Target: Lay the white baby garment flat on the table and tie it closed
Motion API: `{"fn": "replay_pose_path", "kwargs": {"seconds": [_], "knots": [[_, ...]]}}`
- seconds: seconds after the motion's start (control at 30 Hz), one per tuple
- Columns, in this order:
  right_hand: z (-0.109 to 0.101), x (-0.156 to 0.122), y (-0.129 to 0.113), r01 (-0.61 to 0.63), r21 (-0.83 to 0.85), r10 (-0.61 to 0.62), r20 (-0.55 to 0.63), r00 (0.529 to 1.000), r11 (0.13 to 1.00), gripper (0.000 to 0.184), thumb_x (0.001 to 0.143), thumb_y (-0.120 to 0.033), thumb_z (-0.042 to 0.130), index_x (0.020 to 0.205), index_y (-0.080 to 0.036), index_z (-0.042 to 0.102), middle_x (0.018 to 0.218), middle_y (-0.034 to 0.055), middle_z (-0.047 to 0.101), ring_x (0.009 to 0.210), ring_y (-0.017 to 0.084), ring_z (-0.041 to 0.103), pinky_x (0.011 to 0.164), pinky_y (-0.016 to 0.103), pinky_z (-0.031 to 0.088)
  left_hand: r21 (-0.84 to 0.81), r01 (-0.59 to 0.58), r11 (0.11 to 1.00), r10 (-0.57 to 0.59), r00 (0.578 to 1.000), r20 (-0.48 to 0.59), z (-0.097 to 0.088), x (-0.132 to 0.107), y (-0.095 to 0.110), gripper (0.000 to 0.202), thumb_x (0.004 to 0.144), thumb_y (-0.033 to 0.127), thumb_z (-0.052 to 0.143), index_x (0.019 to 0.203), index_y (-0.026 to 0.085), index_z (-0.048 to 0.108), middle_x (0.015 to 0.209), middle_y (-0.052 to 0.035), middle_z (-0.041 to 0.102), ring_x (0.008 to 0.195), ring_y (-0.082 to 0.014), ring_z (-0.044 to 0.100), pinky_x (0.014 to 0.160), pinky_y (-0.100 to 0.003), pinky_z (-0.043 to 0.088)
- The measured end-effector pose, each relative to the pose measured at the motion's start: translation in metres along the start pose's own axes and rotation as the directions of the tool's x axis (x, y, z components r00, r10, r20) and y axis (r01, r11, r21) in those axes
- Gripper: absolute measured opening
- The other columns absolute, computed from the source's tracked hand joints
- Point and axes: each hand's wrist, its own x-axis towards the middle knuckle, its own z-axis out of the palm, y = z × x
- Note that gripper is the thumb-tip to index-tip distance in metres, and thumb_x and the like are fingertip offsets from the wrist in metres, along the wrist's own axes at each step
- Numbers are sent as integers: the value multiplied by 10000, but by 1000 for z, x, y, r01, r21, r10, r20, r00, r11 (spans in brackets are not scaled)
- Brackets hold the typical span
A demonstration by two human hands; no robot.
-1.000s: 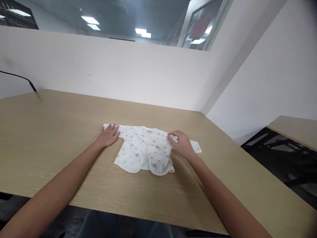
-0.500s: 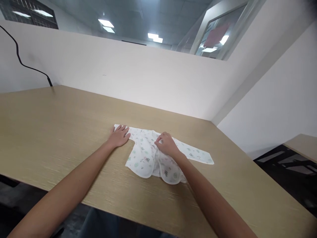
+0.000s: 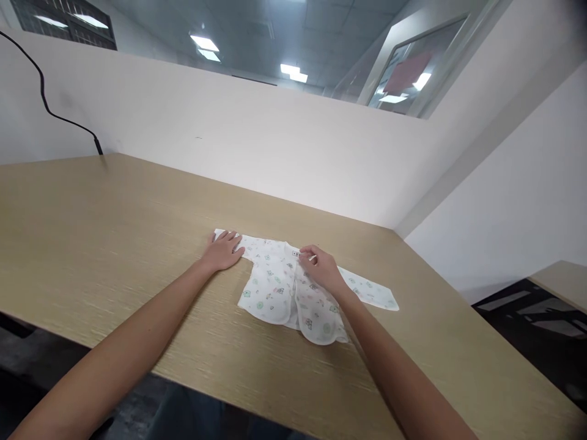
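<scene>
Head cam, looking fwd and down: a seated person works w/ both bare hands on a white infant's jacket (image 3: 270, 293), laid flat and open-fronted mid-desk on a light wood-grain desk (image 3: 114, 244), w/ small green and brown print all over. Left hand (image 3: 222, 252) rests palm down, fingers spread, pressing on the jacket's left-of-frame sleeve (image 3: 243, 244) near the far edge of the desk; hand is flat and released, not grasping. Right hand (image 3: 321, 269) sits at the top of the front opening, just beside the neck label (image 3: 293, 252), fingertips (image 3: 303, 252) curled down onto the cloth; whether they actually pinch the fabric can't be told from this view. Other sleeve (image 3: 371, 293) lies stretched out flat toward the desk's right edge, well clear of the hand. Two front panels w/ rounded hems (image 3: 316, 324) hang toward the near edge, meeting down the centre. Black cable (image 3: 46, 91) runs down white partition wall (image 3: 229, 165) to the desk's far left corner. Second desk (image 3: 562, 281) sits beyond the right edge, past a dark floor area (image 3: 527, 324). Ceiling lights (image 3: 204, 43) show above the wall.
</scene>
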Motion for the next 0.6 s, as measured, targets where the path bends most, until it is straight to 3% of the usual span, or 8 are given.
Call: {"fn": "replay_pose_path", "kwargs": {"seconds": [0.1, 0.23, 0.33, 0.47, 0.6], "knots": [[-4, -34, -19, 213, 2, -212, 121, 970, 977, 212, 925, -383, 567, 982, -215, 683, 925, 52, 684, 731, 169, 567, 686, 303, 466, 0, -2, 1000, 2, 1000, 3, 1, 0, 0, 577, 998, 528, 321, 1479, 258, 488, 1623, -74, 354, 1507, -287, 277, 1235, -591, 125], [-3, -81, -43, 437, 77, -432, 378, 819, 896, 169, 892, -373, 694, 961, -221, 666, 936, 44, 652, 793, 166, 579, 729, 295, 473, 4, -3, 1000, 3, 1000, 10, 2, 1, -1, 600, 996, 538, 314, 1495, 244, 473, 1627, -69, 346, 1513, -287, 264, 1240, -583, 103], [5, -97, -48, 526, 41, -489, 432, 758, 850, 159, 910, -319, 676, 1038, -227, 657, 1036, 62, 649, 907, 186, 603, 804, 310, 484, 3, -1, 1000, 1, 1000, 3, 3, 1, -2, 609, 995, 544, 315, 1498, 239, 471, 1627, -63, 346, 1513, -287, 265, 1240, -586, 100], [11, -98, -49, 603, 8, -550, 419, 722, 798, 133, 989, -252, 534, 973, -205, 658, 958, 70, 654, 872, 180, 604, 766, 298, 478, 14, 0, 1000, 0, 1000, 5, 2, 1, -3, 611, 995, 547, 311, 1504, 244, 463, 1628, -55, 346, 1512, -287, 268, 1239, -582, 117], [4, -101, -54, 565, 68, -547, 366, 753, 822, 173, 1000, -239, 516, 929, -203, 669, 858, 47, 659, 774, 156, 589, 711, 284, 467, 28, 7, 1000, -8, 1000, 17, 0, 1, -2, 611, 995, 549, 307, 1508, 255, 457, 1629, -50, 343, 1513, -284, 267, 1240, -577, 122]]}}
